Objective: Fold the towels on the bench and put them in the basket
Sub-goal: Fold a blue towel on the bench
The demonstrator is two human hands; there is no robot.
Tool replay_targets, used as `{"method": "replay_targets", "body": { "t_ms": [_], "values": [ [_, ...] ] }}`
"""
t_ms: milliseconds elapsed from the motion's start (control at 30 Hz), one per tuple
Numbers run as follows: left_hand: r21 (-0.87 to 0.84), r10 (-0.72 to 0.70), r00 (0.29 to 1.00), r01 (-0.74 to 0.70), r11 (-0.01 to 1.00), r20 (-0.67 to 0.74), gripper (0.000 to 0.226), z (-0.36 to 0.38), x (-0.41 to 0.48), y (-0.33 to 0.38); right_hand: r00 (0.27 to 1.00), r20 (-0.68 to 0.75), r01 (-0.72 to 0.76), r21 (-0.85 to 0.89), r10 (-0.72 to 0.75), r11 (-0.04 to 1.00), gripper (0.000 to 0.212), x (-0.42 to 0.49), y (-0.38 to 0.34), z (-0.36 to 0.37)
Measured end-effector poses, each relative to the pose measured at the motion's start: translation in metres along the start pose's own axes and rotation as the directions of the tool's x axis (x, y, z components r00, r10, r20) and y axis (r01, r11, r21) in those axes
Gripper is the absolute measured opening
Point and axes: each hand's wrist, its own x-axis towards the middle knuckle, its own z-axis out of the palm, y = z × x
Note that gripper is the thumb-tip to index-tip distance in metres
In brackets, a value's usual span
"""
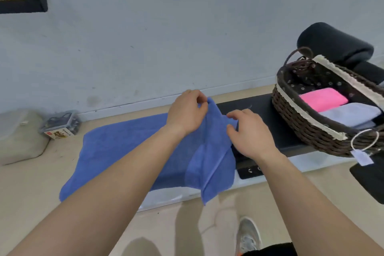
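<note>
Blue terry cloth is lying spread along the bench [261, 108], and this blue towel [124, 147] is the only one in view that is not yet folded; most of it is resting flat at the left end of the pad, while its right end is being gathered up into a raised ridge, with one flap drooping over the near edge of the bench. The left hand [187, 110] is pinching the towel's far right corner between thumb and curled fingertips and lifting it clear of the pad; the right hand [249, 131] is gripping the same end just beside it, fingers bent down onto the cloth and thumb tucked under the edge, so both hands are holding towel and neither is spread wide. At the right end of the bench the basket [291, 114] is sitting with two folded pieces already inside, a pink towel [323, 98] and a pale grey towel [351, 114] lying side by side; that part of the job is looking done. By my reading the first fold of the blue towel is only just starting; the folding itself and the transfer into the basket are both remaining, and whether more towels are waiting out of view I cannot tell.
</note>
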Motion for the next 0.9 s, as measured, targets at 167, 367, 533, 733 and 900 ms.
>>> {"method": "replay_targets", "body": {
  "t_ms": [167,367,533,733,900],
  "values": [
    [0.235,0.235,0.882,-0.350,0.907,0.409,0.035,0.046,0.030,0.048,0.980,0.104,-0.165,-0.055,0.170,0.985,0.037,-0.001,0.050,-0.007],
    [0.287,0.165,0.713,-0.469,0.835,0.682,0.026,0.070,0.046,0.038,0.982,0.109,-0.146,-0.097,0.157,0.984,0.031,0.004,0.061,-0.005],
    [0.155,0.239,0.782,-0.391,0.907,0.576,0.008,0.062,0.057,0.038,0.983,0.100,-0.152,-0.041,0.156,0.987,0.029,0.004,0.059,-0.002],
    [-0.134,0.228,0.926,-0.196,0.971,0.300,0.007,0.057,0.071,0.055,0.975,0.176,-0.200,0.442,0.134,0.875,0.041,0.004,0.045,-0.005],
    [-0.272,0.084,0.983,-0.037,0.962,0.161,0.005,0.065,0.083,0.068,0.970,0.137,-0.241,0.422,0.201,0.874,0.026,0.005,0.045,-0.012]
  ]
}}
